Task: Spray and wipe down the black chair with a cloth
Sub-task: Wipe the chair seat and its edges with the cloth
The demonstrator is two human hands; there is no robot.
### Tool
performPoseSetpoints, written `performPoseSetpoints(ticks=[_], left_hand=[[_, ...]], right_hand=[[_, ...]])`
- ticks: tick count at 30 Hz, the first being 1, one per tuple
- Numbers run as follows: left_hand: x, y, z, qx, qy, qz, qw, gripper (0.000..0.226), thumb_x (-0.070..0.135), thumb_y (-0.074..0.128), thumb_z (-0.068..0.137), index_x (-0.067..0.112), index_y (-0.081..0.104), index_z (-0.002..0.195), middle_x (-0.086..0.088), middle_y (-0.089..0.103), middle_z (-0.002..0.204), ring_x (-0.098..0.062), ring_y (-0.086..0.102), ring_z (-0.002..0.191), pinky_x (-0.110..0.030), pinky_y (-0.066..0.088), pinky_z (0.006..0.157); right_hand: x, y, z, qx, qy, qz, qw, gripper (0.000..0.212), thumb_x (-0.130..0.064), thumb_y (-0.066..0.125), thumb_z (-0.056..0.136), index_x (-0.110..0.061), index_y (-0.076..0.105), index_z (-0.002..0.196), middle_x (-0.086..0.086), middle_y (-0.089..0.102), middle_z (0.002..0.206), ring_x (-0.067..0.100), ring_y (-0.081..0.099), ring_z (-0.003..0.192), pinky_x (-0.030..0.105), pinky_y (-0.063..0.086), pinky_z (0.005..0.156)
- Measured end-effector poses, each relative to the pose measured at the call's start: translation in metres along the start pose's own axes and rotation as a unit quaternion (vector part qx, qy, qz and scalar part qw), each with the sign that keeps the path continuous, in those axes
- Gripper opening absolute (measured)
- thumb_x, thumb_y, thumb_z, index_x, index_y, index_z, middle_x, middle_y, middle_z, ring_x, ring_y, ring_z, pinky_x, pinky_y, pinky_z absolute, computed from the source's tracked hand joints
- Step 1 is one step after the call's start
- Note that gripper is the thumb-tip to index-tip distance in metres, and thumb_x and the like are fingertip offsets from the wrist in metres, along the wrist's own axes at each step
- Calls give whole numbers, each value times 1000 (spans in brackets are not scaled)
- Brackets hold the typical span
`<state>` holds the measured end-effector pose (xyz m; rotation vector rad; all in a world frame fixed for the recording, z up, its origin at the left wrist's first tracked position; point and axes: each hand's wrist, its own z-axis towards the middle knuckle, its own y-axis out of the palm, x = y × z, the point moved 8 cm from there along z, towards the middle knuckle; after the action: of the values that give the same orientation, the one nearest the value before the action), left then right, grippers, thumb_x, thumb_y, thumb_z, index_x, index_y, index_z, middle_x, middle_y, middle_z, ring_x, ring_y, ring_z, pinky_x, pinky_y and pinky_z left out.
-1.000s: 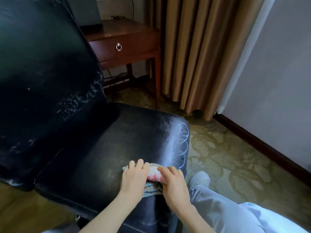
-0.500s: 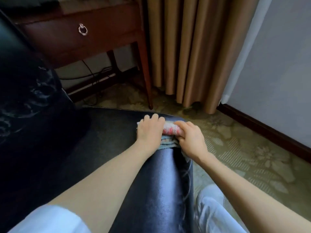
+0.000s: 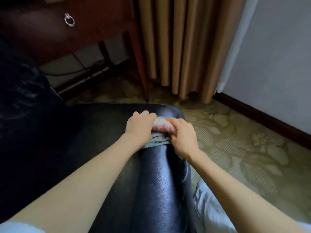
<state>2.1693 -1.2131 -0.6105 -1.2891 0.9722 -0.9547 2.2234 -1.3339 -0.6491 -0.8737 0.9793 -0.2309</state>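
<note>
Both hands on the cloth (image 3: pixel 161 127), which is bunched on the chair (image 3: pixel 154 182) seat at its far right corner.

- Left hand (image 3: pixel 139 126): fingers curled over the cloth's left end, palm down on it. Gripping, not flat.
- Right hand (image 3: pixel 183 137): fingers curled round the cloth's right end, thumb side toward the left hand. Also gripping.
- Cloth sits between the two hands. The visible part is whitish with red marks, and bluish folds stick out wrist-side, under both palms. A bit of it hangs below the right wrist, over the seat edge.
- Seat surface wrist-side of the hands looks glossy. Can't tell if that's wet or just sheen.
- Backrest (image 3: pixel 20 89) is well left of the left hand, dark and blurred.
- Ahead of the hands: carpet (image 3: pixel 235 148), then curtain (image 3: pixel 181 47). Ahead-left: wooden drawer (image 3: pixel 94 22) with ring pull (image 3: pixel 69 19), cables (image 3: pixel 80 64) below it.
- Right of the right hand: carpet, baseboard (image 3: pixel 260 118), wall (image 3: pixel 277 56).
- Light trouser leg (image 3: pixel 210 207) is under the right forearm, just beside the seat edge.
</note>
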Motion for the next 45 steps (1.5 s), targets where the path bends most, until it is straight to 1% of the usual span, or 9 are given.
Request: performPoseSetpoints(ticks=[6, 10, 15, 22, 26, 33, 38, 40, 45], left_hand=[[9, 0, -123, -23, 5, -6, 1000, 44, 35, 66, 84, 30, 50, 125, 6, 51, 119, -23, 51, 96, -32, 44, 74], [19, -7, -201, -10, 48, 20, 999, 64, 30, 92, 22, 32, 69, 82, 11, 57, 73, -12, 48, 53, -21, 38, 41], [30, -14, -279, 27, 72, 5, 997, 63, 6, 86, 25, 25, 71, 83, 9, 59, 73, -15, 48, 53, -22, 40, 42], [31, -14, -344, 16, 87, -29, 996, 67, 8, 85, 32, 25, 60, 92, 7, 55, 80, -17, 47, 59, -27, 44, 46], [25, -6, -355, 6, 71, -47, 996, 61, 11, 88, 39, 25, 61, 91, 9, 55, 84, -17, 49, 65, -27, 48, 50], [22, -11, -288, 49, 37, -42, 997, 47, 5, 79, 48, 19, 67, 91, 3, 58, 84, -21, 52, 65, -34, 51, 53], [29, -3, -172, 26, 53, 2, 998, 56, 33, 89, 49, 15, 67, 97, -3, 61, 88, -27, 54, 67, -38, 50, 53], [40, -2, -121, 33, 60, 21, 997, 48, 27, 88, 55, 16, 66, 97, -3, 59, 89, -27, 53, 70, -38, 48, 56], [76, 0, -4, 66, 70, 44, 994, 35, 15, 60, 87, 19, 51, 122, -5, 50, 119, -29, 47, 103, -36, 39, 82]], right_hand=[[-35, -5, -122, -33, 15, 17, 999, 57, 5, 60, 66, -29, 61, 112, 0, 61, 101, 28, 52, 83, 32, 41, 78], [-61, -18, -198, -42, 35, 11, 998, 59, 6, 58, 68, -29, 61, 115, -3, 60, 106, 26, 49, 85, 27, 35, 77], [-85, -25, -272, -41, 47, 27, 998, 54, 4, 58, 75, -29, 60, 118, -2, 59, 113, 23, 50, 90, 25, 35, 83], [-106, -18, -345, -35, 104, 71, 991, 47, -13, 46, 76, -33, 57, 117, -7, 56, 118, 20, 51, 96, 16, 28, 86], [-110, -12, -357, -24, 135, 86, 987, 59, -3, 50, 68, -35, 57, 116, -10, 53, 118, 15, 42, 94, 19, 30, 87], [-88, -17, -282, -17, 109, 85, 990, 55, -3, 46, 73, -34, 58, 117, -13, 52, 114, 12, 40, 99, 20, 33, 87], [-40, -20, -178, 4, 103, 55, 993, 55, 6, 53, 71, -26, 61, 115, -3, 55, 111, 24, 48, 99, 22, 30, 83], [-11, -22, -134, 11, 112, 52, 992, 56, 6, 53, 71, -27, 60, 116, -2, 56, 113, 25, 49, 103, 23, 30, 84], [62, -31, -28, 11, 93, 60, 994, 54, 5, 55, 71, -20, 60, 118, 6, 61, 114, 29, 54, 107, 33, 37, 93]])
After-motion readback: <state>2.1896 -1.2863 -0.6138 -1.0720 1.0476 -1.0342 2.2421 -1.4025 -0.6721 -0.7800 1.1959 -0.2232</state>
